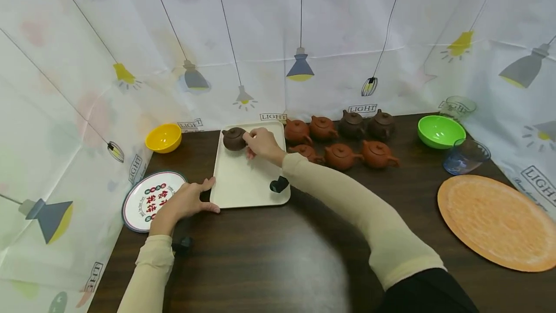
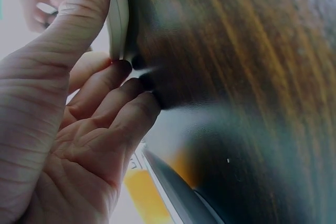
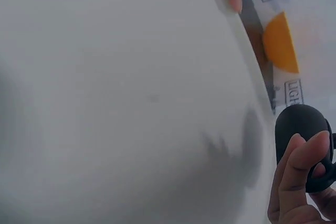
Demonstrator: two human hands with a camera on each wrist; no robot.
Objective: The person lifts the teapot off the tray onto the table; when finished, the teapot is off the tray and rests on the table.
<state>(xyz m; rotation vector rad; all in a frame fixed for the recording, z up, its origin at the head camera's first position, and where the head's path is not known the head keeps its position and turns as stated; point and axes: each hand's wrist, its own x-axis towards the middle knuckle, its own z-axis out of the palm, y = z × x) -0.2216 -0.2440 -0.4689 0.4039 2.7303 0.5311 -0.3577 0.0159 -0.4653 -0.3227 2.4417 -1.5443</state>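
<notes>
Item: dark brown teapot [image 1: 234, 139], stood at the far left corner of the cream tray [image 1: 247, 185]. The right hand [image 1: 262, 143] was at its handle side, fingers curled against the pot and grasping it (the right wrist view showed the fingertips [image 3: 294, 174] on the dark rounded body).

Item: cream tray, lying on the dark wooden table [image 1: 278, 255]. The left hand [image 1: 184, 203] rested at its near left corner, thumb along the tray's edge and fingers tucked at the rim, steadying it (the left wrist view showed the thumb [image 2: 79, 30] flat against the rim).

Item: seven further brown teapots [image 1: 340, 155], grouped in two rows just right of the tray.

Item: yellow bowl [image 1: 163, 137], far left; printed round plate [image 1: 147, 200], just left of the left hand.

Item: green bowl [image 1: 440, 131], two clear glass cups [image 1: 465, 156], and orange round tray [image 1: 497, 221], all at the right.
</notes>
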